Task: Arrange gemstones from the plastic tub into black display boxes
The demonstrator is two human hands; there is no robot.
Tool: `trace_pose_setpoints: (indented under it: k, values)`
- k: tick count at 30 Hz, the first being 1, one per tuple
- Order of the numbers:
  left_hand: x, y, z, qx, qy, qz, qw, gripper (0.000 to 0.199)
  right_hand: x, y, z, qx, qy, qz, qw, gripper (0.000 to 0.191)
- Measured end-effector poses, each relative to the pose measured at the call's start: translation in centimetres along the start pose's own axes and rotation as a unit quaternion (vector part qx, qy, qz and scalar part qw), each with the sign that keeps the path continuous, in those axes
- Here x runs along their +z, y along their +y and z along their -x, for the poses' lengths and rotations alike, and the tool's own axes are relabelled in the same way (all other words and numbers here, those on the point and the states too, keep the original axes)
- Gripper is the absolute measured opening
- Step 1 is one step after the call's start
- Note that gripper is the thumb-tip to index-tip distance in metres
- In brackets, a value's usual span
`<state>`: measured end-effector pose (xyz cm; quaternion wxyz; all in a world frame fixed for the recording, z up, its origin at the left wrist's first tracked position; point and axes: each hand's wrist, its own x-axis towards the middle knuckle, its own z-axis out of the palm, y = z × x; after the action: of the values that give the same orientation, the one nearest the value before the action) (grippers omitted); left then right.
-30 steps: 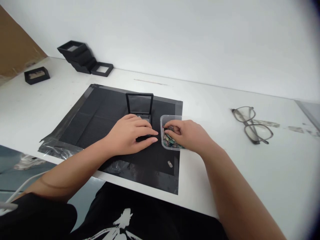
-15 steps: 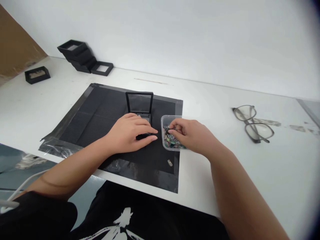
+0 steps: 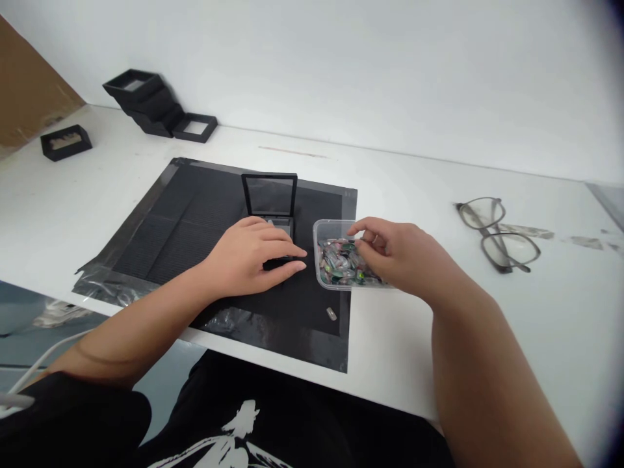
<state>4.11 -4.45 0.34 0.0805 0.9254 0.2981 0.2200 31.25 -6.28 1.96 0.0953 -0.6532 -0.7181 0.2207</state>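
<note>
My left hand [image 3: 251, 255] lies over the base of a small black hinged case [image 3: 285, 224], hiding much of it, with its fingers stretched out and thumb apart. The case's lid [image 3: 270, 195], with a clear window, stands raised. To its right, a clear plastic tub [image 3: 316, 260] holds many small, glossy, multicoloured pieces [image 3: 341, 263] that look like false nails. Over the tub's right part is my right hand [image 3: 390, 250], its index finger and thumb slightly apart and the other fingers curled. Nothing shows between them. One loose clear piece [image 3: 331, 314] lies on the black mat [image 3: 195, 201].
At the back left, several black frame-like boxes [image 3: 141, 101] are stacked, with another black box [image 3: 65, 142] farther left. A pair of glasses [image 3: 500, 234] lies on the white table [image 3: 390, 351] at right. A white cable [image 3: 53, 354] runs by my left arm.
My right hand has moved right and lifted from among the pieces, uncovering more of them, and its thumb and index finger have parted. The left hand stays at the case.
</note>
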Motion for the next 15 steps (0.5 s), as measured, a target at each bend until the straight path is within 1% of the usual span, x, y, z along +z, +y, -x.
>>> trace_pose_setpoints:
  k: [3, 4, 6, 8, 11, 13, 15]
  values:
    - [-0.1, 0.0, 0.0, 0.001, 0.002, 0.0, 1.0, 0.025, 0.2, 0.1, -0.1, 0.015, 0.005, 0.006, 1.0, 0.026]
    - [-0.1, 0.0, 0.0, 0.001, 0.003, -0.001, 1.0, 0.024, 0.4, 0.2, -0.2, 0.012, 0.006, -0.015, 1.0, 0.027]
    - [-0.1, 0.1, 0.0, 0.003, 0.006, -0.003, 1.0, 0.024, 0.6, 0.4, -0.4, -0.004, -0.002, -0.102, 0.995, 0.029]
    - [-0.1, 0.1, 0.0, 0.005, 0.009, -0.004, 1.0, 0.023, 0.7, 0.3, -0.4, -0.028, -0.025, -0.226, 0.973, 0.03]
    - [-0.1, 0.1, 0.0, 0.006, 0.016, -0.004, 1.0, 0.023, 0.3, -0.2, -0.1, -0.079, -0.063, -0.377, 0.921, 0.025]
    - [-0.1, 0.1, 0.0, 0.009, 0.027, -0.005, 1.0, 0.022, 0.0, -0.6, 0.2, -0.109, -0.063, -0.425, 0.896, 0.03]
    - [-0.1, 0.0, 0.0, 0.009, 0.037, -0.006, 0.999, 0.021, -0.1, -1.0, 0.5, -0.123, -0.027, -0.444, 0.887, 0.045]
